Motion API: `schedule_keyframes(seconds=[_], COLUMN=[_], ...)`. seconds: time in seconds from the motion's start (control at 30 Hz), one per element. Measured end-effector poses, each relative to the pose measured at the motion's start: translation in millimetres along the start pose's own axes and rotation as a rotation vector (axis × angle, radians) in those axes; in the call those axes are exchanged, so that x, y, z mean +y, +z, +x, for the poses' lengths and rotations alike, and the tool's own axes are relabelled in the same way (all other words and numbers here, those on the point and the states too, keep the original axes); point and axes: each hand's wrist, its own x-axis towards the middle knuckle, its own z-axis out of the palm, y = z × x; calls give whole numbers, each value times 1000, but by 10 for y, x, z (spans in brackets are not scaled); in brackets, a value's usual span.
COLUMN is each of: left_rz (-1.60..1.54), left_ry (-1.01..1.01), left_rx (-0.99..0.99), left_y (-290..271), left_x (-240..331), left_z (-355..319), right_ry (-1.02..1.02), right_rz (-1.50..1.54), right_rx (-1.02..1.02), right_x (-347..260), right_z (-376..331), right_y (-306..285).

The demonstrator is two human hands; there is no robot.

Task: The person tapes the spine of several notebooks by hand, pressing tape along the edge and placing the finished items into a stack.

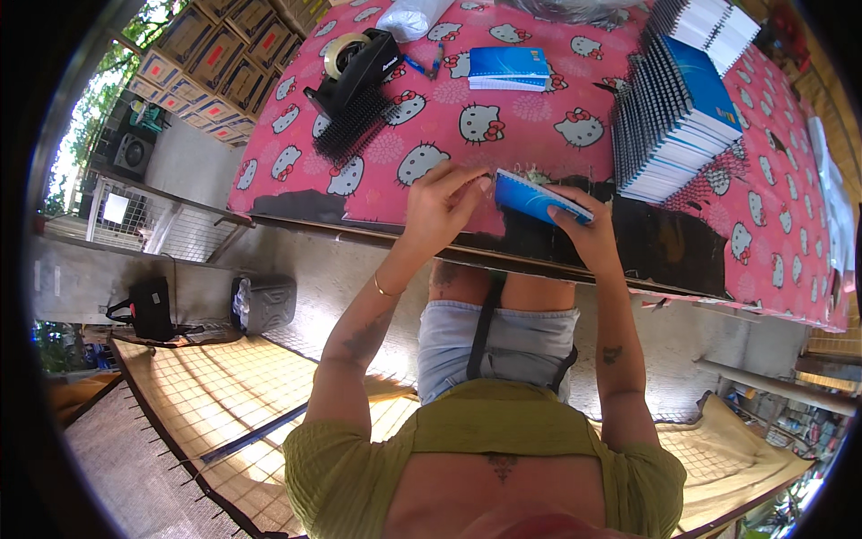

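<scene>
A small blue-covered notebook (530, 198) is held over the near edge of the table. My right hand (588, 225) grips its right end, thumb on the cover and fingers behind. At its left end my left hand (447, 202) is closed in a pinch by the corner; whatever lies between those fingertips is too small to make out. Black binding coils (355, 126) lie in a heap to the left. Beyond my hands rests a short pile of blue notebooks (508, 69). A tall stack of spiral-bound notebooks (669, 135) stands to the right.
The table wears a pink cartoon-cat cover (530, 117), torn at the front, where a dark surface (669, 238) shows. A black tape dispenser (364, 67) stands behind the coils, near pens (424, 67). Cardboard boxes (215, 67) are piled at far left.
</scene>
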Motion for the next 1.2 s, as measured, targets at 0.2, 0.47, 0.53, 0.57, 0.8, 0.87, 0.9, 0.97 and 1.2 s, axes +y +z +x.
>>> schedule_keyframes(seconds=[0.2,0.47,0.53,0.57,0.8,0.87,0.9,0.97,1.2], left_rz=[-11,53,123,138,87,78,85,279,704], left_ry=[91,155,268,247,277,224,194,205,306], left_rx=[68,-179,-217,-247,-399,-460,-475,-428,-30], left_y=[38,-118,-119,-121,-143,-154,-141,-70,436], left_x=[-29,-20,-88,-103,-84,-139,-75,78,17], left_z=[71,203,261,239,397,389,396,364,-411], right_ry=[2,-44,-15,-1,-10,0,2,6,-31], right_rz=[-14,-61,-55,-53,-69,-55,-49,-34,-45], right_rx=[-8,-61,-72,-77,-105,-110,-100,-82,-73], right_x=[23,-21,-29,-39,-91,-89,-73,-37,-14], right_z=[7,6,16,19,8,18,17,11,-3], right_y=[-13,-69,-61,-59,-79,-70,-78,-87,-27])
